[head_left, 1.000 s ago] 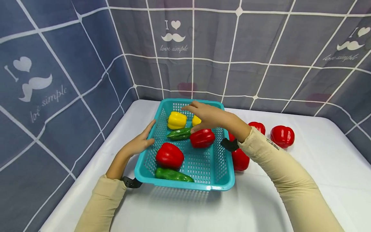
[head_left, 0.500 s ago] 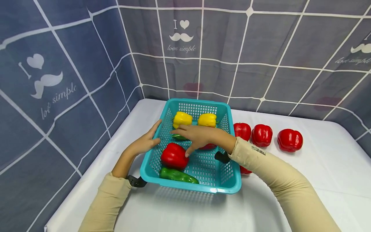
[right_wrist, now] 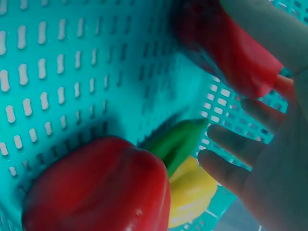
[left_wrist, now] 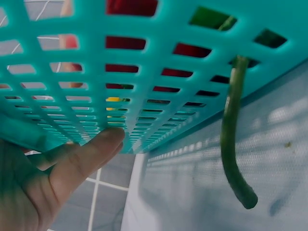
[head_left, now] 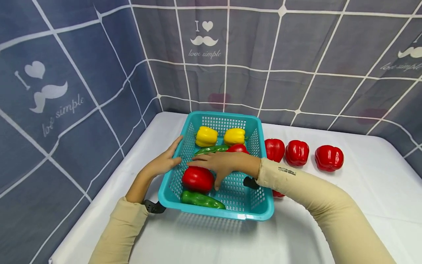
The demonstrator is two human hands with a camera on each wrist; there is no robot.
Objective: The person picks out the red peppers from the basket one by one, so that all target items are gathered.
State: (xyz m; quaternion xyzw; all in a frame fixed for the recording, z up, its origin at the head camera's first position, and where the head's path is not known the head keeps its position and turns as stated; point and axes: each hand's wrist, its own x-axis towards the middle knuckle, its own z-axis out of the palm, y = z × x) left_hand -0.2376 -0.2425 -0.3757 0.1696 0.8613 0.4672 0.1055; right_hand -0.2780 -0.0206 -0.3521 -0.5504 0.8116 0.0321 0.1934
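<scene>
A turquoise perforated basket (head_left: 227, 216) holds bell peppers and longer green peppers. My right hand (head_left: 217, 163) reaches over the front red bell pepper (head_left: 197, 180), fingers on its far side and thumb by its right side. In the right wrist view that red bell pepper (right_wrist: 231, 53) lies between thumb and index finger, while the other fingers stretch out clear of it. My left hand (head_left: 161, 163) rests along the basket's left rim; from below, its thumb (left_wrist: 91, 154) lies against the outer wall. A second red bell pepper (head_left: 238, 148) is partly hidden by my right hand.
Two yellow bell peppers, left (head_left: 206, 136) and right (head_left: 234, 136), sit at the basket's back. Long green peppers lie mid-basket (head_left: 211, 149) and at the front (head_left: 202, 200). A green stem (left_wrist: 233, 125) pokes through the wall. Several red bell peppers (head_left: 297, 153) stand right of the basket.
My right hand has moved from the second red bell pepper toward the front left, down over the front one. My left hand has stayed at the rim. The camera view has shifted slightly.
</scene>
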